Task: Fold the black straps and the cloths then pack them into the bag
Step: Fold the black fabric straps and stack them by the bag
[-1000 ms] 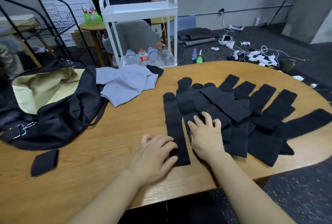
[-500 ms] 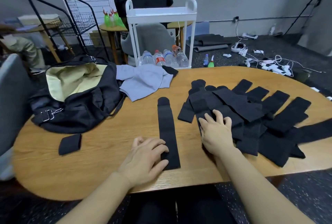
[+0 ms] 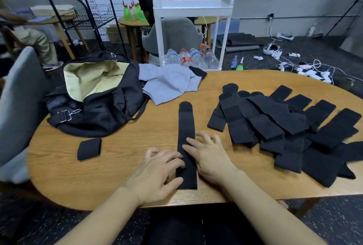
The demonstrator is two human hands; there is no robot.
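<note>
As we ready the fold, our left hand (image 3: 157, 168) and right hand (image 3: 208, 154) lie flat-fingered on one long black fabric strap (image 3: 186, 126), steadying it on the oval wooden table (image 3: 121, 166).

On the desk (image 3: 245, 79), one strap (image 3: 186, 126) is laid between the bag (image 3: 98, 107), left, and the strap pile (image 3: 284, 126), right.

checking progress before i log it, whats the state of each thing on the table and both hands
bag: open, lining showing
single strap: flat, unfolded
folded strap: folded, beside the bag
strap pile: unfolded, overlapping
grey cloth: crumpled, unfolded
left hand: pressing the single strap
right hand: fingers on the single strap
</note>
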